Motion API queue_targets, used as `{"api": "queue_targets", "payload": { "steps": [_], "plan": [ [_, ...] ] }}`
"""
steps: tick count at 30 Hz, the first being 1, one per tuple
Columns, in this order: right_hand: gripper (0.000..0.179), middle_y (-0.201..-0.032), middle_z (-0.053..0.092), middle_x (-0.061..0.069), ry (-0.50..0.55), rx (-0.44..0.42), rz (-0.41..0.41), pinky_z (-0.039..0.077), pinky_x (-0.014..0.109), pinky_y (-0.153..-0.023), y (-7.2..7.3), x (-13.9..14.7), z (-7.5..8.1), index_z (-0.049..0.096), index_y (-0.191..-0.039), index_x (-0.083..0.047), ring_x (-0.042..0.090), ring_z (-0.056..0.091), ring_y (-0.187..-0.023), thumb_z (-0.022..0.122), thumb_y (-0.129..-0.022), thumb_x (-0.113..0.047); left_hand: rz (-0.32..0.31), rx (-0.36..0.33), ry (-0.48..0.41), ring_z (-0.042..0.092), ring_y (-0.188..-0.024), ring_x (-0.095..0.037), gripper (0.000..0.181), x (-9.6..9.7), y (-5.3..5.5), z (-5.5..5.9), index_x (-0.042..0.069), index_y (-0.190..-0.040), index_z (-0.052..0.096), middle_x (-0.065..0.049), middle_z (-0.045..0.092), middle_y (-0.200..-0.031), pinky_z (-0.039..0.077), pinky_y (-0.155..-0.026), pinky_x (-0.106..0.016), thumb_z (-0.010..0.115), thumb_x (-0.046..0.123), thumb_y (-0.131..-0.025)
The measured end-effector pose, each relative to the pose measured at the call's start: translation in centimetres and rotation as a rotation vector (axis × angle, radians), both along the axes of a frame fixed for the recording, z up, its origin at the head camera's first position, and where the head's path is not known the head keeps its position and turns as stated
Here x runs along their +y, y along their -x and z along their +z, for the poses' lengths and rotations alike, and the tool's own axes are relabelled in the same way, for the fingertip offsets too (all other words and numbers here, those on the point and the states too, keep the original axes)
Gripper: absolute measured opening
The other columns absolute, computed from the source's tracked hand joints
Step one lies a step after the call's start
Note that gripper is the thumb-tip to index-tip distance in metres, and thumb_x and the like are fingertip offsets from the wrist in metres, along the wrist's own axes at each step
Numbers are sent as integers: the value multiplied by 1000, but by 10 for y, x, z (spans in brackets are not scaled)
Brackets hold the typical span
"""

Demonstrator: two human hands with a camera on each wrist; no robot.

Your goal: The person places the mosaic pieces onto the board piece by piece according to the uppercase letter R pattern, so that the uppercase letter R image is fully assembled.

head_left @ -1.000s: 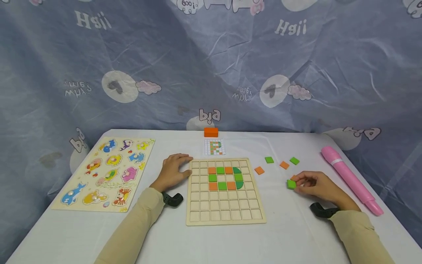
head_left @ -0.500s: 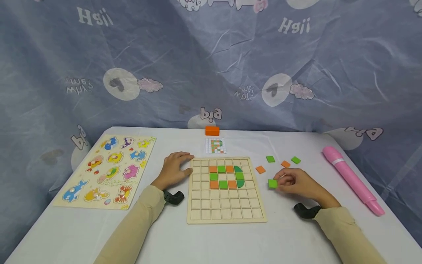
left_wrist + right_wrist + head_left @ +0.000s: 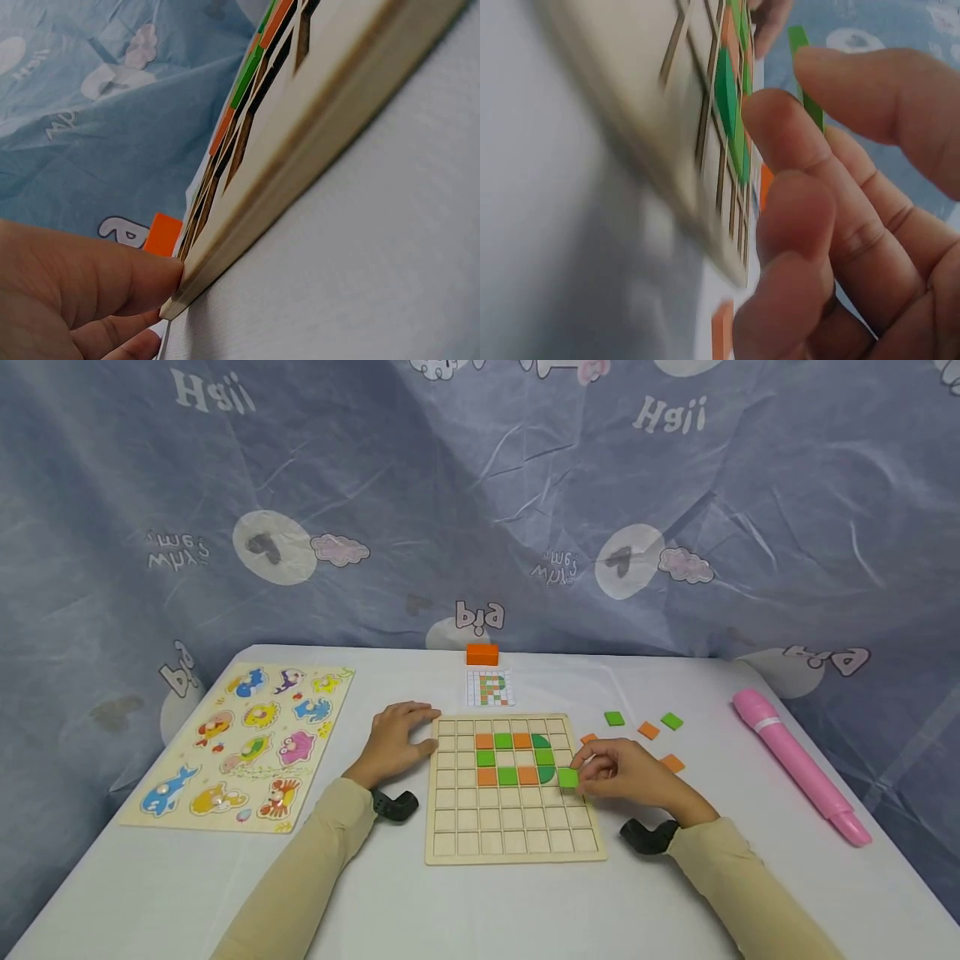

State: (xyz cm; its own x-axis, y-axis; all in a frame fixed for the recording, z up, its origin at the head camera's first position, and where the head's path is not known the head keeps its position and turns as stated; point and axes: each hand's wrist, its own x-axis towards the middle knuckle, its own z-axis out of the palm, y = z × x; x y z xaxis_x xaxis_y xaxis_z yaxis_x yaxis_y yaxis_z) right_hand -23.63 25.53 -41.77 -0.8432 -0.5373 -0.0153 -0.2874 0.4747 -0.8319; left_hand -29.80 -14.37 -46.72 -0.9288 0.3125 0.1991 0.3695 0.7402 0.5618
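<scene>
A wooden grid board point(image 3: 516, 843) lies on the white table, with orange, green and rounded dark-green tiles point(image 3: 507, 775) forming a ring in its upper cells. My right hand point(image 3: 626, 772) pinches a green square tile point(image 3: 568, 777) between thumb and fingers over the board's right side. In the right wrist view this tile point(image 3: 811, 105) stands on edge, apart from the grid. My left hand point(image 3: 390, 745) touches the board's upper left corner, fingers lightly bent. The left wrist view has the thumb point(image 3: 150, 281) against the board's edge point(image 3: 247, 217).
Loose tiles lie right of the board, including a green one point(image 3: 614, 718) and an orange one point(image 3: 672, 763). Behind it are a pattern card point(image 3: 491, 688) and an orange block point(image 3: 482, 654). A sea-animal puzzle point(image 3: 247, 747) lies left, a pink microphone-shaped object point(image 3: 802, 768) right.
My right hand has moved left with the green tile, from among the loose tiles to over the board. An orange tile it hid now shows on the table. My left hand stays put.
</scene>
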Motion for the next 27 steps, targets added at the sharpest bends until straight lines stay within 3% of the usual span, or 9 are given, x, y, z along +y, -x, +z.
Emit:
{"api": "queue_targets", "payload": {
  "steps": [7, 19, 27],
  "plan": [
    [24, -91, 81, 4, 0, 35, 62, 56, 23, -73, 4, -23, -4, 72, -110, 3, 6, 70, -79, 84, -92, -6, -6, 4, -3, 44, -149, -41, 51, 0, 2, -2, 7, -145, 68, -16, 60, -153, 26, -122, -64, 73, 22, -96],
    [19, -88, 80, 0, -13, 34, 128, 51, 21, -66, 8, -60, -3, 75, -109, 0, 6, 60, -67, 83, -93, -7, -10, -7, -7, 43, -150, -40, 51, 1, 1, 1, 8, -144, 69, -15, 60, -153, 25, -123, -63, 74, 21, -96],
    [17, -80, 75, -8, -60, 60, 128, 49, 20, -65, 8, -81, -6, 75, -103, -3, 4, 57, -64, 84, -88, -5, -1, -8, 2, 43, -150, -40, 51, 0, 1, 1, 8, -144, 69, -15, 60, -153, 25, -124, -63, 73, 22, -95]
  ]
}}
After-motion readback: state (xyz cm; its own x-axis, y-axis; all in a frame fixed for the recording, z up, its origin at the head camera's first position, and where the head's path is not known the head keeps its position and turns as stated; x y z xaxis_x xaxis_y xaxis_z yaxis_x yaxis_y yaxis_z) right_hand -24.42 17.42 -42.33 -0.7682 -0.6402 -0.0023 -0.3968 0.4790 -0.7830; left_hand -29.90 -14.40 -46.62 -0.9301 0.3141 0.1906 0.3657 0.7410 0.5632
